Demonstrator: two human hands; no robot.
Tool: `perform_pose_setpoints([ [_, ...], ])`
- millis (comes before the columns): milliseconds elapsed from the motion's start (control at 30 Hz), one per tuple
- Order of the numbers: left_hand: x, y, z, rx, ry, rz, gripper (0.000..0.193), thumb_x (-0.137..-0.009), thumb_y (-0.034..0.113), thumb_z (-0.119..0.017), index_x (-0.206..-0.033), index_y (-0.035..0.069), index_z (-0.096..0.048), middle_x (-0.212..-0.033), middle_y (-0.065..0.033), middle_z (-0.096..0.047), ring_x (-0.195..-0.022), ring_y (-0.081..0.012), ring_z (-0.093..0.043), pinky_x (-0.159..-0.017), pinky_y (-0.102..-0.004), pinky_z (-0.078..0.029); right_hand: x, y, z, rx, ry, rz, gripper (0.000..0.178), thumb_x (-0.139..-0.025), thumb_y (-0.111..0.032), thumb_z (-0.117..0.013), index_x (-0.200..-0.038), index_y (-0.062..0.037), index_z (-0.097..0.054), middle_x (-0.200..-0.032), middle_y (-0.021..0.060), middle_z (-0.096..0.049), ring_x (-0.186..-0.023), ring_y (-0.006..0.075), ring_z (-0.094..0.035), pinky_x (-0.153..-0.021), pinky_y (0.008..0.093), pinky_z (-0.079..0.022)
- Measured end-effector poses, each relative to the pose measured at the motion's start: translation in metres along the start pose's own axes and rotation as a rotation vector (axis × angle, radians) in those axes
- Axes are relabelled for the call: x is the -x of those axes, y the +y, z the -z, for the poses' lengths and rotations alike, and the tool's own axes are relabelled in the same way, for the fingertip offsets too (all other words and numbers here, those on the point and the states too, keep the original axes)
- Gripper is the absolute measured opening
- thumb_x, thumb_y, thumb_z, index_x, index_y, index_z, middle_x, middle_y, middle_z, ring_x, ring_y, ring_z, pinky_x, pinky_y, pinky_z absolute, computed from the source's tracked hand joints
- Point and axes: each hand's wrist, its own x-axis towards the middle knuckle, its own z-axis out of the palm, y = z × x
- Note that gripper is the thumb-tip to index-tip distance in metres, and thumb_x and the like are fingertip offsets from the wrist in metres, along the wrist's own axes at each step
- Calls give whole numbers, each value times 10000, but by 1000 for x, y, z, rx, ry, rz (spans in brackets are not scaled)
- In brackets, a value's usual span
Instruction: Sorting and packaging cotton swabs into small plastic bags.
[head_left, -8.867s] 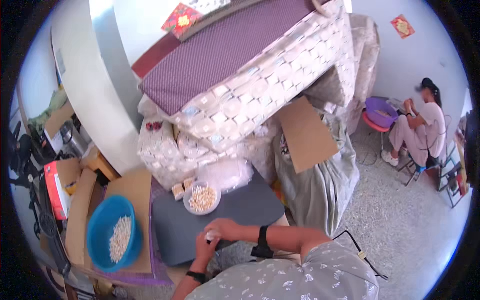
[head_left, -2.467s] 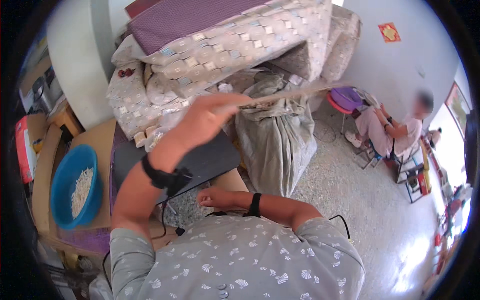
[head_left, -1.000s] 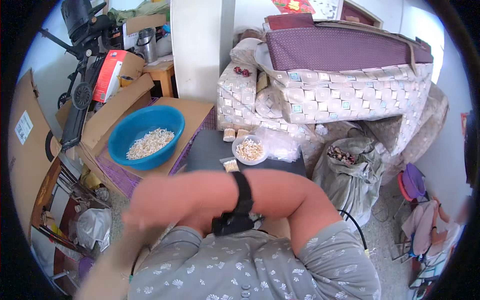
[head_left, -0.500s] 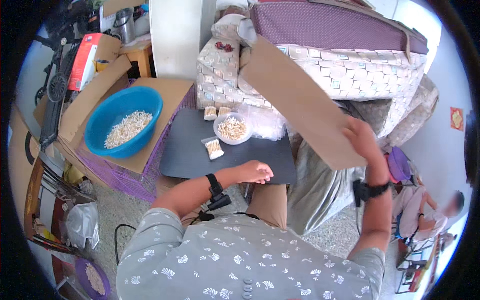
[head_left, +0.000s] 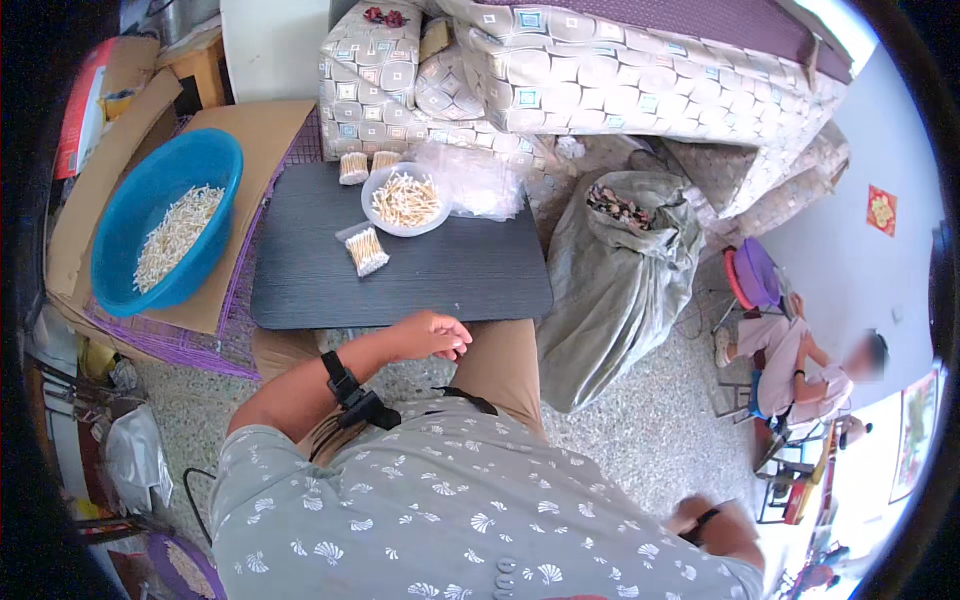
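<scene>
My left hand (head_left: 432, 336) hovers over my thigh, just off the near edge of the black table (head_left: 450, 285). Its fingers are loosely curled with nothing in them. Down at my right side is my right hand (head_left: 690, 513), smeared by motion, so its fingers cannot be made out. On the table, a small clear bag of cotton swabs (head_left: 366, 252) lies nearest to my left hand. Behind it stands a white bowl of loose cotton swabs (head_left: 405, 200). Two packed bundles of swabs (head_left: 353, 168) and a heap of clear plastic bags (head_left: 480, 182) lie along the far edge.
A blue basin (head_left: 225, 165) of swabs rests on cardboard (head_left: 285, 125) over a purple wire cage at left. Right of the table stands a big grey-green sack (head_left: 610, 300). Behind is a patterned sofa (head_left: 650, 90). Another person (head_left: 800, 365) sits at far right near a purple basin (head_left: 757, 272).
The cardboard sheet that my right hand held up is out of sight, and that hand has dropped to my lower right. The sack's open top is uncovered. My view has shifted rightward.
</scene>
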Motion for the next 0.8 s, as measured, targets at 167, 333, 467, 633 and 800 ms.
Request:
perform_pose_setpoints([
  [167, 4, -8, 3, 57, 4, 31, 276, -924, 208, -570, -1139, 36, -592, -986, -47, -646, -846, -124, -620, -772, -281, -513, 3, -67, 19, 2, -10, 106, 252, -752, -289, -635, -875, -89, -727, -965, 149, -689, -894, 323, -668, -751, 439, -531],
  [333, 12, -11, 19, -6, 80, 59, 283, -944, 190, -528, -1151, 2, -570, -1057, -95, -638, -879, -172, -636, -776, -306, -527, -10, -130, 17, -51, -6, 215, 266, -746, -297, -640, -881, -85, -726, -972, 148, -689, -903, 323, -666, -762, 435, -530],
  [467, 5, -12, 22, 86, 147, 44, 234, -944, 161, -529, -1121, 20, -589, -1022, -76, -633, -848, -150, -643, -755, -282, -530, -24, -161, 0, -83, -25, 291, 277, -742, -304, -644, -886, -82, -726, -978, 148, -688, -911, 324, -665, -771, 433, -529],
  [633, 9, -19, 29, 154, 143, 55, 253, -945, 171, -523, -1136, 12, -572, -1032, -104, -629, -853, -185, -653, -767, -303, -528, -32, -204, -48, -150, -86, 368, 292, -736, -312, -649, -892, -77, -725, -986, 147, -688, -920, 324, -664, -781, 430, -529],
  [800, 13, -12, 31, 133, 155, 80, 285, -943, 197, -531, -1149, 2, -561, -1049, -127, -627, -862, -207, -655, -780, -336, -524, -27, -216, -82, -135, -175, 402, 303, -728, -319, -651, -896, -78, -725, -989, 148, -687, -928, 325, -661, -791, 427, -525],
])
